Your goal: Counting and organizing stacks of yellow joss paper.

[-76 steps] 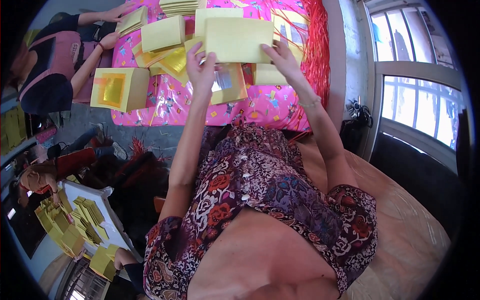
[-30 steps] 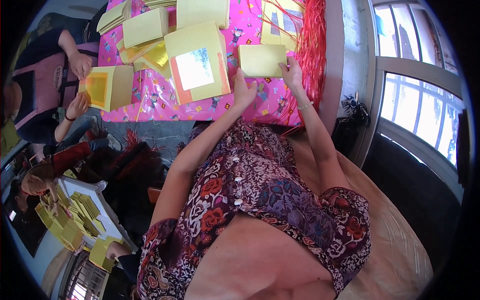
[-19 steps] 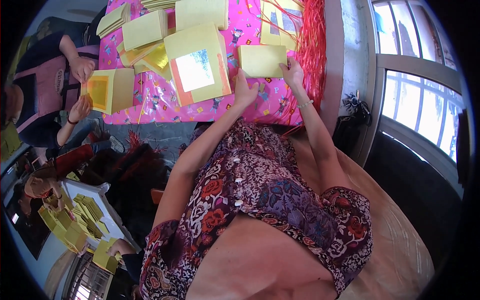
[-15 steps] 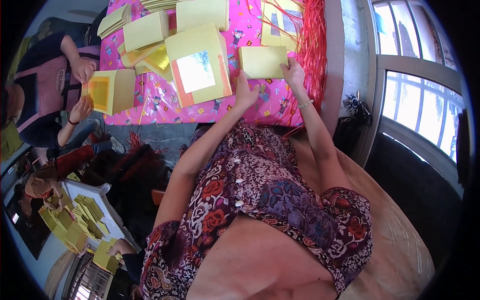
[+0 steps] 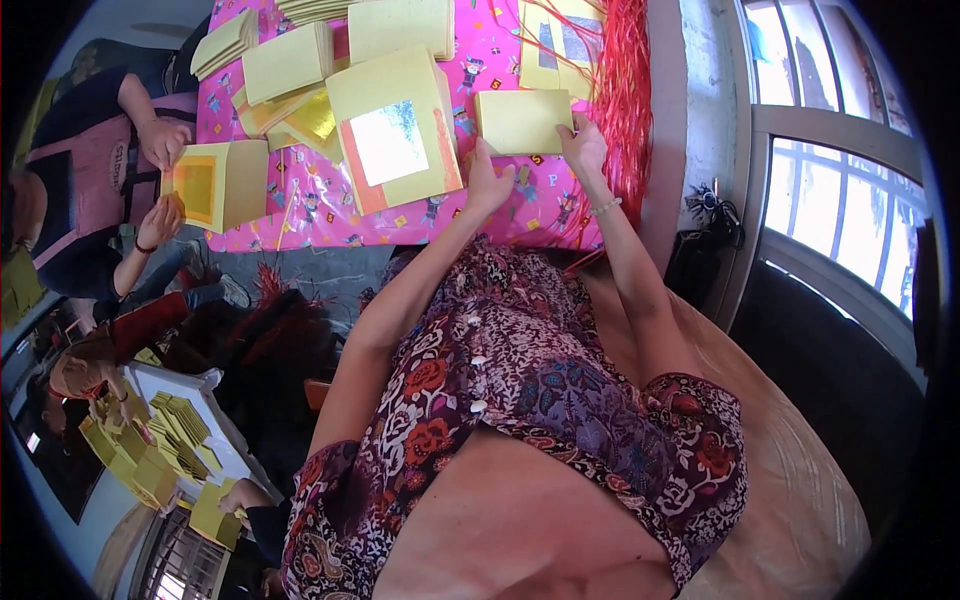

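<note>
A yellow folded paper stack [image 5: 522,124] lies at the near right of the pink table covering, between my hands. My left hand [image 5: 488,182] pinches its lower left corner, thumb up along the edge. The right end is gripped by my right hand [image 5: 585,150], with the thumb on top and the other fingers hidden beneath. To the left rests a larger stack of yellow paper [image 5: 448,120], its top sheet bearing a silver foil square [image 5: 390,142] and orange-red strips.
Several yellow paper bundles [image 5: 288,64] lie farther back. Red plastic strings [image 5: 625,110] hang along the right edge of the pink table covering [image 5: 330,225]. At the left, a co-worker's hands [image 5: 165,145] hold gold-foil yellow paper [image 5: 230,185]. More people handle yellow paper at a white table [image 5: 230,440].
The whole view has shifted very slightly. Both my hands keep their hold on the small paper stack, with no clear movement.
</note>
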Demonstrator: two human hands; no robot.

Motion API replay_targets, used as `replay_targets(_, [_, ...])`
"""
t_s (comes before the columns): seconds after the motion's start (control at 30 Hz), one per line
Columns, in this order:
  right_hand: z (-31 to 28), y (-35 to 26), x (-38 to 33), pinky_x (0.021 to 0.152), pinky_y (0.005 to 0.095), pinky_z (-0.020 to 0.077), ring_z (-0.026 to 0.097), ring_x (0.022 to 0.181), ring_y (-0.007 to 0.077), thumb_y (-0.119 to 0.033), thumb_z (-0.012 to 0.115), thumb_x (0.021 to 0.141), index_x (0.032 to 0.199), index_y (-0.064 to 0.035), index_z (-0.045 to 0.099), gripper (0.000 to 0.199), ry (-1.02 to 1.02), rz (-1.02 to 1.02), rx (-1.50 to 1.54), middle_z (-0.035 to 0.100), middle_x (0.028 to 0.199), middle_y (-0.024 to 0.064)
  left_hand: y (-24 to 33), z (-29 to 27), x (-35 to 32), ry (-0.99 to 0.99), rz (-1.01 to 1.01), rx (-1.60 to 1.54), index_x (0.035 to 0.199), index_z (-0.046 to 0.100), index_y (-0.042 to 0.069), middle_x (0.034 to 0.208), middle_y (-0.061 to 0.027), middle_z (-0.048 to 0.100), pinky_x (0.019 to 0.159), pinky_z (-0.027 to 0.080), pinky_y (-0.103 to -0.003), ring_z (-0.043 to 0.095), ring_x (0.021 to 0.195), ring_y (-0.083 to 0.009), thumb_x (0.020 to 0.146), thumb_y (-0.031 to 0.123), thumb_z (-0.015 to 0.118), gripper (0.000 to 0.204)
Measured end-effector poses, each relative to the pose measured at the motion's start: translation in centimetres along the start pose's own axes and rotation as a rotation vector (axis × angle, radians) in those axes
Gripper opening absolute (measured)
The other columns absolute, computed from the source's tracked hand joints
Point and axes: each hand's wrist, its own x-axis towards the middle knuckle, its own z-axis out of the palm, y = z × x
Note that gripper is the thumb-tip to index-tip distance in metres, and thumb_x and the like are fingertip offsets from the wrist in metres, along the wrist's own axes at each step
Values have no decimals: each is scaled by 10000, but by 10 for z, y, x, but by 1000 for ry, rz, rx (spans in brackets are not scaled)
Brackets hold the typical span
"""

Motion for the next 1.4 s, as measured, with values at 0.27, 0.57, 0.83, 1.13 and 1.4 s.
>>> replay_targets(0.27, [-2,5,-2,761,459,512,657,885,366,-267,697,816,1080,-52,648,344,19,42,-42,673,932,210,29,10,-28,212,247,311,1447,202,-102,1399,-284,383,1118,284,-446,340,1325,-426,796,164,669,844])
replay_targets(0.57, [-18,-11,-5,788,493,508,635,933,408,-254,696,806,1119,-61,597,381,-50,50,-16,619,1046,222,17,4,-13,29,609,626,1348,424,23,1340,-165,433,1034,391,-440,411,1255,-349,708,35,636,675])
replay_targets(0.83, [-28,-53,-39,852,464,479,539,1007,372,-183,735,774,1172,-103,553,444,2,-265,-124,538,1079,168,9,-19,-25,55,633,701,1349,429,25,1348,-140,424,1028,413,-412,415,1261,-323,730,46,627,651])
replay_targets(1.13, [-5,-82,-56,836,475,483,555,998,385,-259,733,795,1172,-128,565,433,-63,-302,-258,556,1095,173,-12,-57,-41,30,602,576,1303,441,10,1317,-180,453,1034,404,-430,430,1246,-352,764,63,617,570])
replay_targets(1.4, [-14,-110,-62,834,448,481,579,960,370,-215,721,818,1098,-90,627,321,40,-480,-155,590,1050,187,-7,-149,-101,-62,657,177,1169,583,60,1136,-141,572,954,457,-409,533,1089,-334,778,49,643,396])
